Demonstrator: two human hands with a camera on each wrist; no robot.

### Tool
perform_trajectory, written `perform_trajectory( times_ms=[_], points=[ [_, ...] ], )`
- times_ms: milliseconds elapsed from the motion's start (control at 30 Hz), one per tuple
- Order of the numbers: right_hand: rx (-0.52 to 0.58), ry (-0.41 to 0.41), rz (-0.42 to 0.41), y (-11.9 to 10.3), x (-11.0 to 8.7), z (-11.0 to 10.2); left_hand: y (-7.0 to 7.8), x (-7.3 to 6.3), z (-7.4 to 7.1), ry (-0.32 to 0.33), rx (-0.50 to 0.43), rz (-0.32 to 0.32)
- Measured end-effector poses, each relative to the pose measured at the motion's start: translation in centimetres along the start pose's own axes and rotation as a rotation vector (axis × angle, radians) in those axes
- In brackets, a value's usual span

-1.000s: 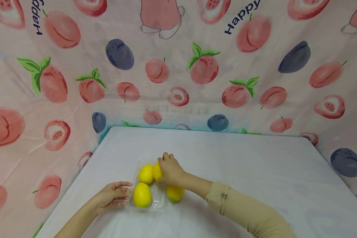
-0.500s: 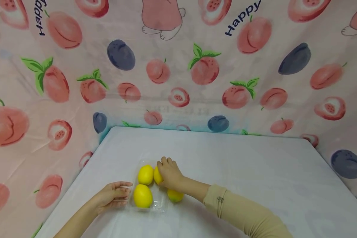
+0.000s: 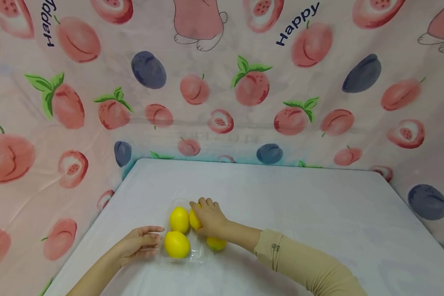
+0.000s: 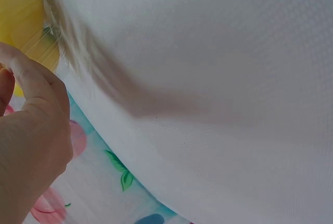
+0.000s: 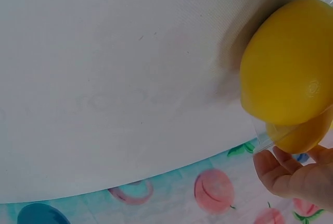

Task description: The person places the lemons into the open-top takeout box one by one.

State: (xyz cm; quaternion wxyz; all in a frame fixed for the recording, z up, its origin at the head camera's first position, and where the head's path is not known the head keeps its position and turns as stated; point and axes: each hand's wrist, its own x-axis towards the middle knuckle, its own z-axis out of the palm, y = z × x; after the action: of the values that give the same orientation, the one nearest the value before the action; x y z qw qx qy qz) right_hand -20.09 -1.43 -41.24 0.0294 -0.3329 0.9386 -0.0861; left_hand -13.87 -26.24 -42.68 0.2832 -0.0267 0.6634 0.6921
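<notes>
A clear plastic tray (image 3: 197, 255) lies on the white table, with two yellow lemons along its left side: a far lemon (image 3: 179, 220) and a near lemon (image 3: 176, 245). My right hand (image 3: 211, 217) grips a third lemon (image 3: 194, 220) at the tray's far right, against the far-left one. In the right wrist view its fingers curl at that held lemon (image 5: 303, 136). Another lemon (image 3: 216, 244) sits just right of the tray, partly under the right forearm, and looms large in the right wrist view. At the tray's left wall, my left hand (image 3: 142, 242) has its fingers loosely extended.
The white tabletop (image 3: 299, 213) stretches away to the right and behind the tray. A fruit-printed cloth (image 3: 222, 82) hangs along the back and down the left side. A beige sleeve (image 3: 303, 261) covers the right arm.
The right hand has shifted slightly left and nearer with its lemon. Both lemons in the tray's left side have moved a little. The left hand has stayed at the tray's edge.
</notes>
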Motion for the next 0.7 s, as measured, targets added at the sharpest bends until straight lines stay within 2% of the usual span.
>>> perform_trajectory(
  times_ms=[700],
  points=[
    [0.036,-0.001,-0.007,0.45,-0.73,-0.34,-0.27,0.22,-0.09,0.007,0.011,-0.009]
  ],
)
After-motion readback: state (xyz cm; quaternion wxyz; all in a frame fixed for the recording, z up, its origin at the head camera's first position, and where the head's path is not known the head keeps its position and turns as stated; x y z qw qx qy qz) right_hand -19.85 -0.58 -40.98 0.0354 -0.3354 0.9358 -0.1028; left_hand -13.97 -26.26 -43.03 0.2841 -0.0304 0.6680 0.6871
